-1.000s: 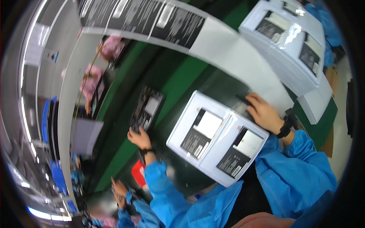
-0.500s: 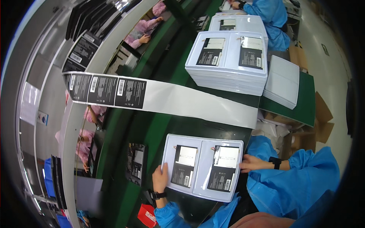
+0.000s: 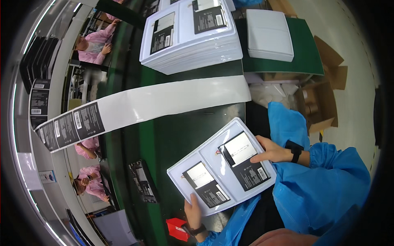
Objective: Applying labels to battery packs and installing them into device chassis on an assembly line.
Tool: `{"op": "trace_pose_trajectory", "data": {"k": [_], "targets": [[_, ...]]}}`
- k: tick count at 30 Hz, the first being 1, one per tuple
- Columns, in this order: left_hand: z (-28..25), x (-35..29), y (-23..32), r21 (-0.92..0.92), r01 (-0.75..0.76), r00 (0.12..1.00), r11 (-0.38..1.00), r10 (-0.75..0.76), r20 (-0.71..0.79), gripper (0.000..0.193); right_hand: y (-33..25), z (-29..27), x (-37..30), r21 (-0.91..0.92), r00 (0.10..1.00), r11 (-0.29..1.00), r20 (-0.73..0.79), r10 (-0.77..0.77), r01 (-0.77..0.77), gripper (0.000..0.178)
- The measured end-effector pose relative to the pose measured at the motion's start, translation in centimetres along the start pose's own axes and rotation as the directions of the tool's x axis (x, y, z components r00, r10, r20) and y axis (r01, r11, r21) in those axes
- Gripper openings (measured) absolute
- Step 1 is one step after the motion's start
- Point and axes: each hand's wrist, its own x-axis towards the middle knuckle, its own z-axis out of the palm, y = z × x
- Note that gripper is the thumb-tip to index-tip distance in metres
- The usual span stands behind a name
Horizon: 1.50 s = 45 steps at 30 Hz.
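A white plastic tray (image 3: 211, 163) lies tilted in front of me, gripped at both ends. Its two compartments each hold a flat black-and-white battery: the left battery (image 3: 206, 185) and the right battery (image 3: 245, 162). My left hand (image 3: 193, 211) is closed on the tray's lower left edge, thumb on top. At the right edge my right hand (image 3: 271, 150) clasps the rim; its thumb reaches over onto the right battery, and the other fingers are hidden below. Beyond the tray, a white strip with black labels (image 3: 174, 101) stretches across the green bench.
A tall stack of battery-filled trays (image 3: 197, 51) stands at the back. Right of it sits a pile of white trays (image 3: 270, 35). An opened dark device (image 3: 142, 181) and a red object (image 3: 177, 229) lie left. Cardboard boxes (image 3: 320, 108) are right; people in pink (image 3: 96, 43) work across the bench.
The tray has turned counterclockwise, its right end now farther up. My right thumb has moved onto the right battery. My view has shifted, so the background stands elsewhere in the picture.
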Motion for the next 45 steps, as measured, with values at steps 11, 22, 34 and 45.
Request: {"op": "trace_pose_trajectory", "data": {"k": [11, 22, 34, 45], "targets": [[-0.6, 0.2, -4.1, -0.660, 0.214, 0.977, 0.720, -0.170, 0.130, 0.055, 3.5, -1.4, 1.6, 0.195, 0.985, 0.976, 0.121, -0.121, 0.096, 0.070], [6.5, 1.5, 8.1, -0.545, -0.071, 0.952, 0.836, 0.220, 0.212, 0.053, -2.7, -9.7, -6.0, 0.272, 0.922, 0.891, -0.244, -0.302, 0.364, 0.078], [18.2, 6.0, 27.7, -0.340, -0.338, 0.621, 0.877, 0.480, 0.620, 0.062, -1.0, -20.9, -8.5, 0.449, 0.583, 0.574, -0.810, -0.062, 0.685, 0.068], [14.5, 8.2, 38.6, -0.466, -0.231, 0.763, 0.854, 0.457, 0.458, 0.061, -18.2, -27.4, -1.0, 0.515, 0.780, 0.714, -0.622, -0.071, 0.475, 0.070]]}}
